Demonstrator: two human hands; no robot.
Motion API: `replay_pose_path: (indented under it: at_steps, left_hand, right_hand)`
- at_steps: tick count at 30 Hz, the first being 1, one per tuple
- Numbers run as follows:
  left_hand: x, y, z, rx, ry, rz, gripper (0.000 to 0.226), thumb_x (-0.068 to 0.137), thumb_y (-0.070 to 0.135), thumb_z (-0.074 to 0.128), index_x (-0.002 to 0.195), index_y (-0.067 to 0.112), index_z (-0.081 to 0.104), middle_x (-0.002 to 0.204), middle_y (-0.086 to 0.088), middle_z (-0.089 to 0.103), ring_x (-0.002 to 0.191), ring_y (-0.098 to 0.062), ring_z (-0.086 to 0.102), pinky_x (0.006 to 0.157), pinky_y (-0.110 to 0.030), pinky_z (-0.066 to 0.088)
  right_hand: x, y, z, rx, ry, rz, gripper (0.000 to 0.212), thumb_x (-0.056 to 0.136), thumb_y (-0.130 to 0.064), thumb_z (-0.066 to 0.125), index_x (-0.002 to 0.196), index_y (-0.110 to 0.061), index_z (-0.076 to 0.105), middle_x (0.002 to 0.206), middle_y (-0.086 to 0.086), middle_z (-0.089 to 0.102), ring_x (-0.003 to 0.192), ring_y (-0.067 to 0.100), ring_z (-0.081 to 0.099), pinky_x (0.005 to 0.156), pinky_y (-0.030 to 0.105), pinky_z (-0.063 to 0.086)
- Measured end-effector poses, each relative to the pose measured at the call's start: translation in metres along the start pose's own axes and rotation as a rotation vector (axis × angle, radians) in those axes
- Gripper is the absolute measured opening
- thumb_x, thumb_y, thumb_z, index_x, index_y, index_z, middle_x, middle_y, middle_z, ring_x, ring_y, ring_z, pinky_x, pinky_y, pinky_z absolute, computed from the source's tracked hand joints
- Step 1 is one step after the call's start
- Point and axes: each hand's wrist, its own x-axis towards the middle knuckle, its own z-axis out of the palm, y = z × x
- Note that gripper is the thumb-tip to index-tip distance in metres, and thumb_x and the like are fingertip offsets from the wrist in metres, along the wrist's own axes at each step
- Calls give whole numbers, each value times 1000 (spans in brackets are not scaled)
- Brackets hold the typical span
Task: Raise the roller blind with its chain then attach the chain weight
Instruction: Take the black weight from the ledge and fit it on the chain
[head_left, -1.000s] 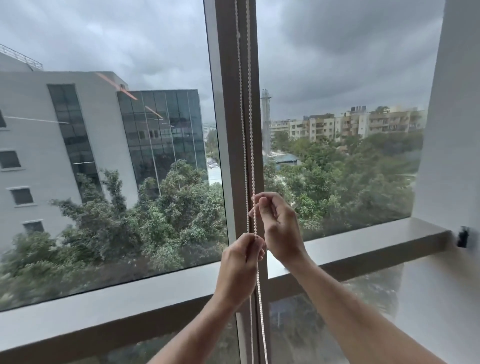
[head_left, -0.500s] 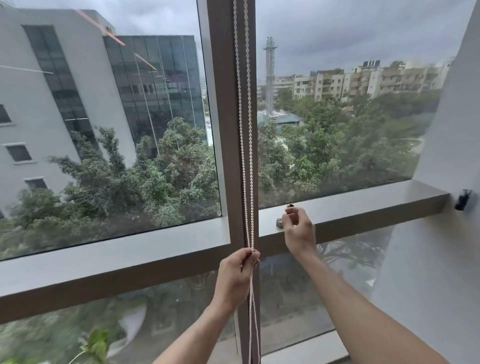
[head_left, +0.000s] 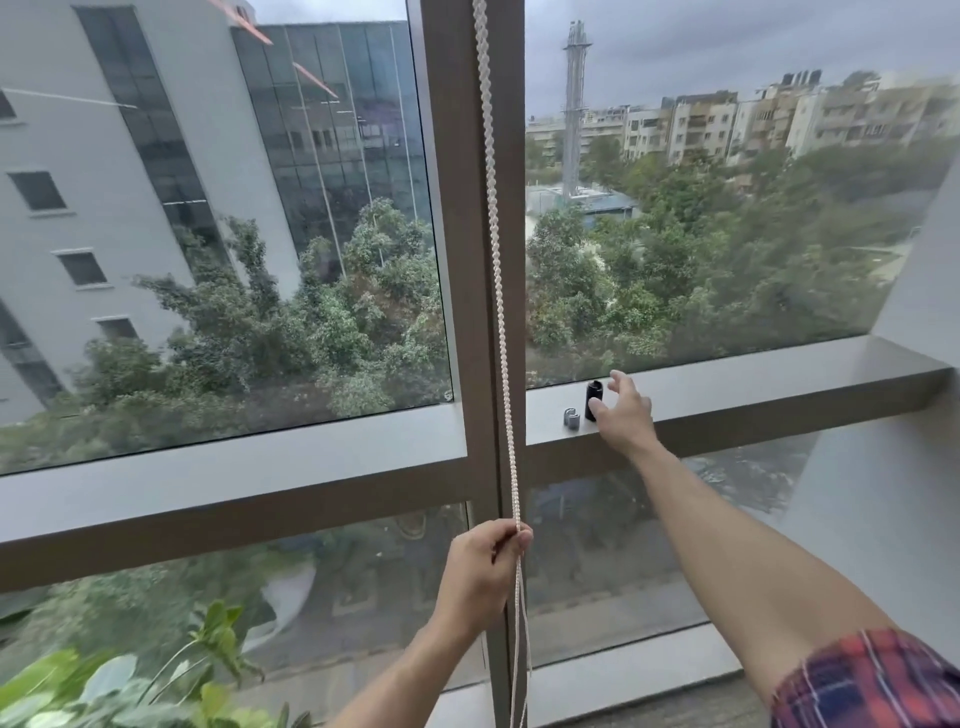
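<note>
Pinching beaded chain (head_left: 500, 312) in left hand (head_left: 480, 577), fingers clamped, low on the mullion (head_left: 457, 260).
Right hand (head_left: 623, 413) spread open, thumb touching black cylindrical weight (head_left: 593, 399) on the ledge (head_left: 753, 384), right of mullion.

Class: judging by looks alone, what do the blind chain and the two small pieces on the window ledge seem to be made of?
Blind chain: probably plastic beads, off-white, matt.
Black piece: upright cylinder, likely plastic or coated metal, slight sheen.
Grey piece: likely moulded plastic or metal; too small to tell.

chain (head_left: 497, 312) before mullion (head_left: 457, 208) | weight (head_left: 593, 399) on ledge (head_left: 779, 379), right of chain
</note>
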Motion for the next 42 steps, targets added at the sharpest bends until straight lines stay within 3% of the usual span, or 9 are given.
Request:
replay_pose_path:
  at_steps: [3,6,11,17,22,25,30,36,42]
  left_hand:
    - [-6,-3,3,22,-5,7,11,91,21,67,82,21,74,68,19,67,61,2,56,60,-19,43]
    - [-10,-5,5,24,-3,3,9,90,21,68,84,22,73,71,23,68,66,-1,60,62,-23,48]
    - [-19,-5,8,-5,-18,-25,6,88,19,70,87,21,76,79,13,72,77,-8,66,73,-28,53]
    - [-27,-9,11,-10,-17,-22,7,89,17,70,92,18,77,83,12,73,79,-1,65,74,-19,50]
    - [-29,-11,12,-14,-14,-11,9,89,17,71,96,17,76,86,8,74,83,1,67,79,-23,53]
    - [-33,-9,13,-80,-34,-46,19,88,17,72,94,34,66,78,4,71,69,-4,64,72,-35,57]
    - [-39,-12,12,-117,42,-12,39,86,15,74,85,43,46,80,4,72,63,-15,69,63,-36,60]
    - [-41,-8,8,-97,45,153,39,84,8,74,107,38,65,90,4,68,72,-12,68,70,-32,60]
    - [-41,-8,-1,-141,70,172,44,83,5,74,119,27,63,99,4,67,67,-12,68,65,-23,55]
  right_hand:
    - [5,1,4,-13,-52,3,56,95,-16,60,146,-6,40,145,17,52,136,36,42,112,42,33]
    - [8,1,11,3,-31,22,50,94,-14,61,141,-5,46,140,19,57,131,35,50,109,41,37]
    - [16,-1,16,49,77,97,34,93,-15,63,125,-6,57,126,18,65,118,35,59,99,39,43]
    - [3,3,17,174,153,54,25,96,-12,61,119,-6,55,116,19,67,107,35,62,86,37,44]
    - [-43,1,23,290,140,-155,17,96,-12,64,106,-16,52,100,2,65,97,22,64,81,24,45]
    - [-80,6,28,363,84,-226,21,93,-10,68,107,-18,56,95,-1,69,88,15,68,72,7,46]
    - [-132,22,39,349,-34,-298,27,89,-9,73,105,-25,58,94,-15,69,91,-3,67,78,19,54]
    - [-173,30,47,329,-119,-350,36,86,-10,74,99,-40,60,96,-18,71,94,3,69,83,18,54]
    - [-198,35,55,353,-227,-321,37,84,-19,72,101,-49,60,101,-20,71,97,8,71,85,24,56]
